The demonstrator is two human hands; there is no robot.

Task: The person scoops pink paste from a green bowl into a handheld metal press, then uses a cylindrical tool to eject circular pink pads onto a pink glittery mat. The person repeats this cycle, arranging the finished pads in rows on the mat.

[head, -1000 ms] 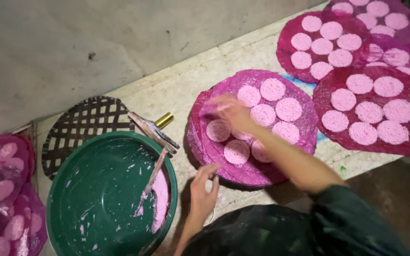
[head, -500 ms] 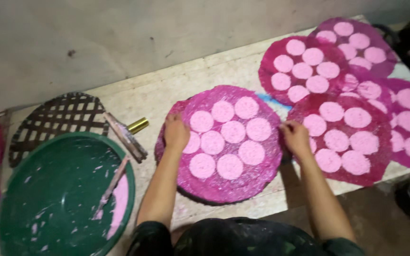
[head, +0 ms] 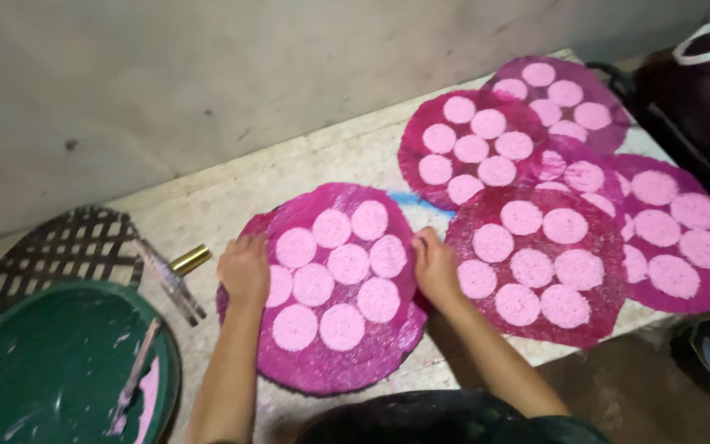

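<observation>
Head view, looking down on a low stone ledge (head: 207, 197) against a grey wall.

Left hand (head: 244, 267) rests on the left rim of a round magenta-stained tray (head: 330, 362); right hand (head: 435, 265) rests on its right rim. Both lie palm down with the fingers curled at the edge; whether they are clamped on the rim or only pressing on it I cannot tell — the fingertips are blurred. A hand on either side suits steadying or shifting a wide, flat disc without touching its load.

The tray sits on the ledge directly before the person, its near edge at the ledge's front lip. It carries nine pale pink discs (head: 348, 263), set apart from one another in rows, none overlapping — probably spaced so they do not stick together.

To the right, four more loaded trays (head: 536, 316) lie overlapping one another like shingles, likely to save ledge space.

To the left: a green basin (head: 34, 370) smeared with pink paste, a spatula (head: 133, 382) leaning inside it; an empty woven lattice tray (head: 59, 247) partly beneath the basin; a narrow smeared tool with a brass-coloured end (head: 176, 275) lying between the basin and the held tray.
</observation>
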